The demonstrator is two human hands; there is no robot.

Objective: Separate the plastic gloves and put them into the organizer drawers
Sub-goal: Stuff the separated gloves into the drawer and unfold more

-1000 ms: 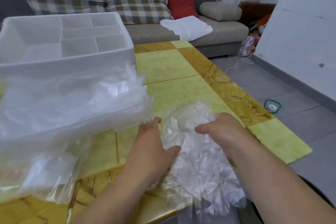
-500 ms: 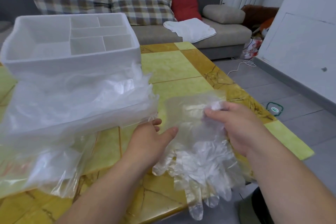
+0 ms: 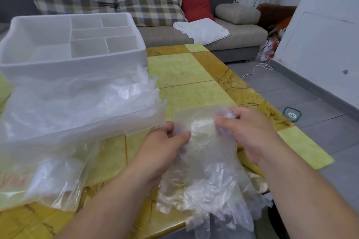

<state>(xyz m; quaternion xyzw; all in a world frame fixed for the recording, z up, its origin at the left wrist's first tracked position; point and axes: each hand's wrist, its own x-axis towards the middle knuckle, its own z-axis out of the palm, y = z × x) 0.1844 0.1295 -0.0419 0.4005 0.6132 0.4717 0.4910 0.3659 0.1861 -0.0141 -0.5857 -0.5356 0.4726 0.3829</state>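
Between left hand, right hand: blurred gloves

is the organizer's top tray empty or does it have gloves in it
Empty: each compartment of the organizer shows only bare white walls and floor.

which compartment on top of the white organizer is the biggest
The left compartment of the white organizer: it spans the top's full depth, while the five to its right are smaller cells split by dividers.

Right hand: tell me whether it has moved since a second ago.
Yes. The right hand has risen away from the table, pulling the gloves up.
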